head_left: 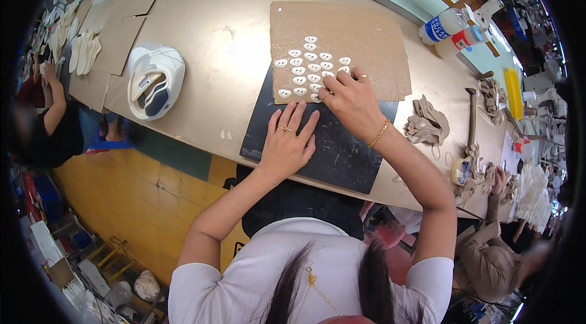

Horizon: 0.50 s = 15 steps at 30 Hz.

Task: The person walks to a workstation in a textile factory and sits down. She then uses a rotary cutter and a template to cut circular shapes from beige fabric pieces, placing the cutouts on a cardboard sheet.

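Observation:
A brown cardboard sheet (342,21) lies partly over a black board (348,165) on the table in front of me. Several small white oval pieces with dark holes (297,70) are laid out on the cardboard in loose rows. My left hand (288,141) rests on the black board with its fingers spread, fingertips at the cardboard's near edge. Over the right side of the white pieces is my right hand (354,98), its fingers curled and pressed together. Whatever the fingers hold, if anything, is hidden beneath them.
To the left sits a white shoe-shaped item (155,83). Beige fabric pieces (427,121), a hammer (472,116) and a tape roll (461,171) lie to the right. Two bottles (448,28) stand at the far right. Other people work at both sides.

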Motion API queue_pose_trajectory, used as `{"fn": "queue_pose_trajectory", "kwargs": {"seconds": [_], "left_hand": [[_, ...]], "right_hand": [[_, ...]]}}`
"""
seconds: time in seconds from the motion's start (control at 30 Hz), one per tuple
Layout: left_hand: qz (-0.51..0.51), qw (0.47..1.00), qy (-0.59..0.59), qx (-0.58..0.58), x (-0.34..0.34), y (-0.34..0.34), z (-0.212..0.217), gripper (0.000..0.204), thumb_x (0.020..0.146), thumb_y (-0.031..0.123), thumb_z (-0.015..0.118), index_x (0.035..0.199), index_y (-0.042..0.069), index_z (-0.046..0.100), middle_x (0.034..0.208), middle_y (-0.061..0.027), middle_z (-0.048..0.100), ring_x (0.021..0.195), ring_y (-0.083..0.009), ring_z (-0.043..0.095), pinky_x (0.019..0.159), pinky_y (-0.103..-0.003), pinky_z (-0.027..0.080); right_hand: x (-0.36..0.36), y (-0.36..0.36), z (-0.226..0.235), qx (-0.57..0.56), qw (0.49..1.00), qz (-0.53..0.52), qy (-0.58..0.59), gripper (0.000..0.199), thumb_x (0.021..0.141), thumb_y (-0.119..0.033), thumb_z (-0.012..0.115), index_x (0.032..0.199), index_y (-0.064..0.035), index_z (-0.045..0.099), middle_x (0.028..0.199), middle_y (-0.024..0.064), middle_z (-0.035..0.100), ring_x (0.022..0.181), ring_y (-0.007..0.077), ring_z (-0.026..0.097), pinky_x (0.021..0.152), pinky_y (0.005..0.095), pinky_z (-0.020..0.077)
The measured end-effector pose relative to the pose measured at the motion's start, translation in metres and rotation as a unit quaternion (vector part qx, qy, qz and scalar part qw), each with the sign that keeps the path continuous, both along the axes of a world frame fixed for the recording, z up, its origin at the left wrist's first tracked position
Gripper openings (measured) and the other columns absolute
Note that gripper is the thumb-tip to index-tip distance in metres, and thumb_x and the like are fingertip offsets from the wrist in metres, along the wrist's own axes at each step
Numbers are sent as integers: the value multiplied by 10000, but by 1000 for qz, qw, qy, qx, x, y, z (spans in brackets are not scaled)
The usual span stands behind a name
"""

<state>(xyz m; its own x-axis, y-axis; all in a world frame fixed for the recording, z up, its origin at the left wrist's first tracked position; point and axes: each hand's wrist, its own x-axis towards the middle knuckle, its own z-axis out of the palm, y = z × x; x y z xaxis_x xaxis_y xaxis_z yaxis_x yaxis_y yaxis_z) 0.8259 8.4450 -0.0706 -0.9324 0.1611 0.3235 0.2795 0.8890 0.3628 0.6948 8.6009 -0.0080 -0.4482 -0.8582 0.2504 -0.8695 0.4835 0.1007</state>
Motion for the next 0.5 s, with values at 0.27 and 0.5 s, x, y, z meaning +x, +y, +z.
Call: {"fn": "queue_pose_trajectory", "kwargs": {"seconds": [0.27, 0.5], "left_hand": [[4, 1000, 0, 0, 0, 0, -2, 479, 836, 193, 656, 1299, 90, 597, 1416, -189, 487, 1347, -355, 421, 1096, -519, 331], [10, 1000, 8, 5, -1, 1, -2, 401, 824, 199, 671, 1198, 62, 628, 1425, -175, 488, 1347, -342, 426, 1093, -511, 341]], "right_hand": [[-10, -15, 4, 71, 997, 34, -22, 62, 769, -139, 662, 811, -137, 708, 880, 12, 620, 896, 189, 618, 872, 395, 452], [-56, 7, -6, -7, 926, -1, -377, 233, 705, -110, 815, 930, -107, 755, 857, 34, 655, 819, 231, 653, 828, 375, 478]]}}
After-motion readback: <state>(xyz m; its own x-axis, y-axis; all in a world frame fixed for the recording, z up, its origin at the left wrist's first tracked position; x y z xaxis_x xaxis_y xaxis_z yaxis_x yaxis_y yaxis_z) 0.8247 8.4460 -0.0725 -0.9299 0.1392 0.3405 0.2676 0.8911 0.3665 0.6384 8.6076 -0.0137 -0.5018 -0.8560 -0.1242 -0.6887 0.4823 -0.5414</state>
